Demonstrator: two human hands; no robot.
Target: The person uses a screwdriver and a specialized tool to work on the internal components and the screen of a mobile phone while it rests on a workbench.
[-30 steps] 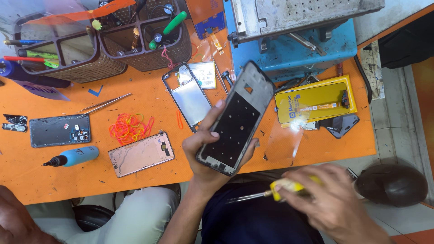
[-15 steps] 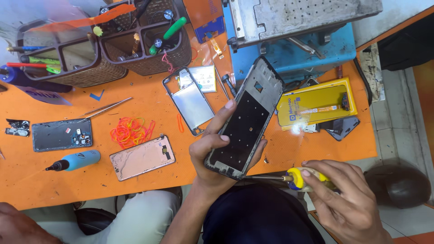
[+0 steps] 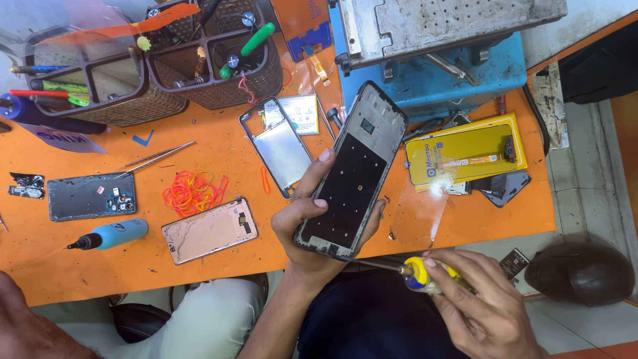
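Orange covers the workbench (image 3: 219, 279), where phone parts lie scattered. The person's left hand (image 3: 312, 233) grips a black phone frame (image 3: 352, 173), tilted and lifted above the bench edge, thumb on the left rim and fingers wrapped round the right side. The right hand (image 3: 478, 306) is closed around a screwdriver (image 3: 415, 274) with a yellow and blue handle, its thin shaft reaching left to just under the frame's bottom end. Behind the frame lies an empty metal phone frame (image 3: 278, 149) flat on the bench, and to the right a yellow flat pack (image 3: 465, 156). Left of the hands sit a pinkish back cover (image 3: 209, 229), a tangle of bright rubber bands (image 3: 193, 189), tweezers (image 3: 153, 158), a grey phone panel (image 3: 90, 196) and a small blue bottle (image 3: 113, 235). Brown baskets (image 3: 159, 73) of tools stand at the back, beside a blue machine (image 3: 452, 66).
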